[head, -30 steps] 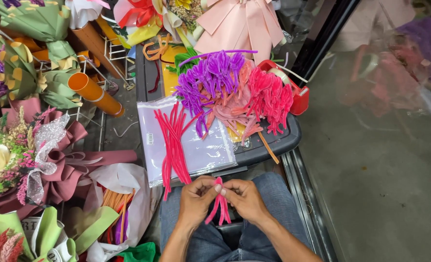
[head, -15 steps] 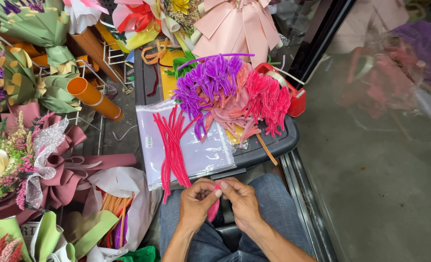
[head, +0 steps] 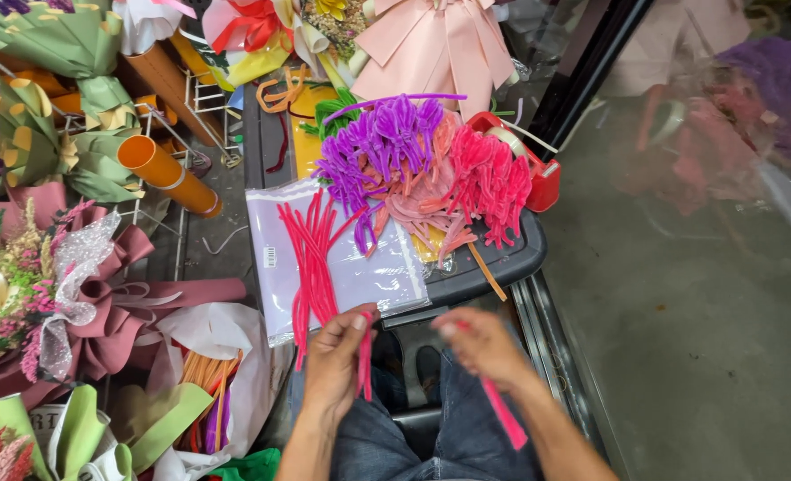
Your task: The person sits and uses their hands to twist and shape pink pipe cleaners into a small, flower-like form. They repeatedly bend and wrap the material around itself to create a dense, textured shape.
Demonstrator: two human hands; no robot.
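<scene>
- The left hand point(head: 337, 361) is closed around a short bunch of pink pipe cleaners point(head: 365, 361), which hang down past the fingers above the lap in blue jeans point(head: 467, 436).
- The right hand point(head: 484, 347) is blurred; its fingers look pinched on another pink pipe cleaner point(head: 505, 412) that trails down over the wrist and the jeans.
- The two hands are apart, with a dark gap between them.
- Just beyond the left hand, a loose bundle of long pink pipe cleaners point(head: 311, 258) lies on a clear plastic bag point(head: 368, 272), their near ends reaching almost to the left thumb.
- The bag rests on a dark tray point(head: 502, 258), overhanging its near edge.
- Farther along the tray lies a heap of twisted pipe-cleaner pieces: purple ones point(head: 377, 147) on the left, hot pink ones point(head: 493, 183) on the right, pale salmon ones between.
- A red tape dispenser point(head: 542, 174) sits at the tray's right edge.
- To the left, wrapped bouquets point(head: 74, 303) and an orange tube point(head: 163, 174) crowd the floor.
- At the far end stands a peach paper bow point(head: 435, 49).
</scene>
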